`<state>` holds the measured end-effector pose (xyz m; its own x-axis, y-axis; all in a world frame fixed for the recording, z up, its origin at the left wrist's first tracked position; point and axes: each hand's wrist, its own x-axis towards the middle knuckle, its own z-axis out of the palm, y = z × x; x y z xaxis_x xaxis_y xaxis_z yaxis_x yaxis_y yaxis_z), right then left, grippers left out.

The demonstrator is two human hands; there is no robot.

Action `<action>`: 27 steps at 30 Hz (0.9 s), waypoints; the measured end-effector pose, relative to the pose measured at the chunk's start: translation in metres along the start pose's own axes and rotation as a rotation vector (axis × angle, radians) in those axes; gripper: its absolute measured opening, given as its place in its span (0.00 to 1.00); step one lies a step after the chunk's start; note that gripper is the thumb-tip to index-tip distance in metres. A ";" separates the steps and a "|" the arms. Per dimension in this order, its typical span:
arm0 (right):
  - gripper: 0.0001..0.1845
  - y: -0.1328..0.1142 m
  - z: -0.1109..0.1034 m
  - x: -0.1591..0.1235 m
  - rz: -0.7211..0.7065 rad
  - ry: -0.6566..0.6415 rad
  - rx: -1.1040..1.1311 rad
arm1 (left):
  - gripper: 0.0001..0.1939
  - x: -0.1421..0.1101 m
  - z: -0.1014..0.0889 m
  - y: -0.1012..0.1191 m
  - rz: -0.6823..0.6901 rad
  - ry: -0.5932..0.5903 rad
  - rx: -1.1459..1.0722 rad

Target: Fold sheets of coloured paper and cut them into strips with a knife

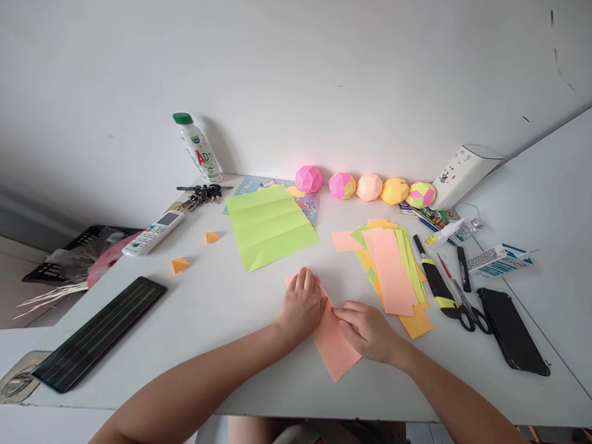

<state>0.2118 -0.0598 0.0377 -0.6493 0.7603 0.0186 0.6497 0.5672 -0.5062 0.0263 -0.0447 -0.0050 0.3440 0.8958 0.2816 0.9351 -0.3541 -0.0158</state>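
Note:
A strip of peach-coloured paper point(338, 354) lies aslant near the front middle of the table. My left hand point(301, 305) bears down on its upper part, fingers bent and close together, covering much of that end. At the strip's right edge, my right hand point(367, 330) has its fingers curled, with thumb and fingertips on the paper. Beyond the hands lies a creased green sheet point(272, 225). To the right is a loose stack of peach, green and orange paper strips point(391, 271).
Several faceted paper balls point(369, 187) line the wall. Small orange folded pieces point(180, 265), a remote point(154, 233), keys point(203, 195), a bottle point(198, 148) and a black panel point(99, 333) are leftward. A cutter point(437, 283), scissors point(469, 311) and phone point(513, 331) lie right.

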 end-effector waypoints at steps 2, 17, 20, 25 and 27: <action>0.16 0.005 -0.004 0.006 0.012 -0.001 -0.040 | 0.20 0.001 0.001 -0.001 0.014 0.003 0.022; 0.10 0.013 0.028 0.062 0.003 0.102 -0.385 | 0.08 0.020 -0.005 -0.023 0.119 -0.076 -0.043; 0.11 0.013 0.028 0.056 -0.028 0.111 -0.411 | 0.08 0.018 -0.003 -0.021 0.136 -0.063 0.004; 0.16 0.014 0.031 0.029 -0.104 0.136 -0.439 | 0.09 0.016 0.000 -0.021 0.126 -0.051 0.004; 0.17 0.013 0.030 0.013 -0.133 0.145 -0.450 | 0.11 0.016 0.001 -0.022 0.121 -0.049 -0.032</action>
<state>0.2000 -0.0517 0.0054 -0.6973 0.6901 0.1937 0.6920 0.7186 -0.0688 0.0110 -0.0227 -0.0011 0.4582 0.8579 0.2324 0.8837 -0.4678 -0.0154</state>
